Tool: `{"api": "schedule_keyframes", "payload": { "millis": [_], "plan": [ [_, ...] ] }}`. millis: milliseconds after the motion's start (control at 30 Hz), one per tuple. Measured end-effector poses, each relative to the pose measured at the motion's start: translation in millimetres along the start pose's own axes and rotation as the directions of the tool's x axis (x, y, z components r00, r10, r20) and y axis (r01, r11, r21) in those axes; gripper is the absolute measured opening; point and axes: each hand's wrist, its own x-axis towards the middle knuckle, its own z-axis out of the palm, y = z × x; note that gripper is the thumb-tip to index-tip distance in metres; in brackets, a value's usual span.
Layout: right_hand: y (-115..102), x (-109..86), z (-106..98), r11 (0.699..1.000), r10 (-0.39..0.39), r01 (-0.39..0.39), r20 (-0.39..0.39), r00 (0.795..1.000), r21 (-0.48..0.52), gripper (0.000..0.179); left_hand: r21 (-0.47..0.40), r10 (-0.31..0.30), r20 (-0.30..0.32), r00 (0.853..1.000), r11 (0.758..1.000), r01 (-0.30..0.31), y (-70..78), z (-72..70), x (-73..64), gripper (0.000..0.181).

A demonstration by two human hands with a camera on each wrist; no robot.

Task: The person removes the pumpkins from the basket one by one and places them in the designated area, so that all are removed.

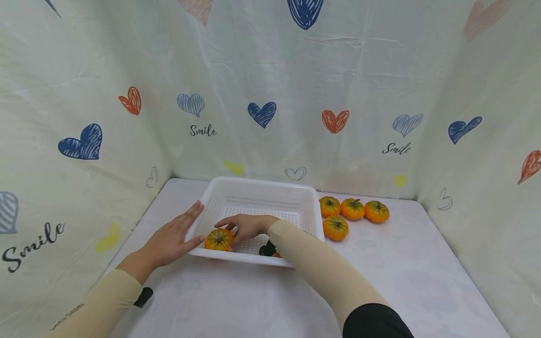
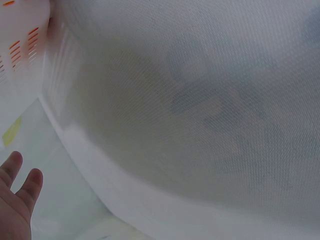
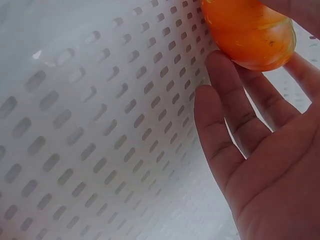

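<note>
A small orange pumpkin [image 1: 218,240] sits in the front left corner of a white perforated plastic basket [image 1: 270,186]. My right hand [image 1: 249,227] reaches into the basket and holds this pumpkin with fingers and thumb around it. In the right wrist view, the fingertips meet the pumpkin's side [image 3: 252,37], above the basket's slotted surface [image 3: 115,120]. Straight-fingered, my left hand [image 1: 171,239] rests along the basket's left rim, its thumb by the front corner. Under my right wrist shows a sliver of another orange thing [image 1: 276,254], mostly hidden.
Several more small pumpkins [image 1: 336,228] stand on the white-covered table [image 1: 405,272], just right of the basket. Heart-printed curtains [image 1: 262,70] enclose the table at the back and on both sides. A black wrist device [image 1: 267,249] hangs inside the basket.
</note>
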Motion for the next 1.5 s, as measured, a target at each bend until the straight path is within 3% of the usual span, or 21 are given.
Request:
{"api": "schedule_keyframes", "payload": {
  "millis": [633,1500],
  "plan": [
    [-0.7,2.1,3.8,0.999,0.043,-0.044,-0.01,0.999,-0.029,0.076,-0.002,-0.012,0.014,1.0,1.0,0.012,-1.4,-0.2,-0.5,0.083],
    [-0.7,2.6,1.7,0.998,-0.021,0.022,0.005,1.0,-0.051,0.078,-0.011,-0.003,0.002,1.0,1.0,0.003,0.0,-2.3,-0.8,0.082]
  ]
}}
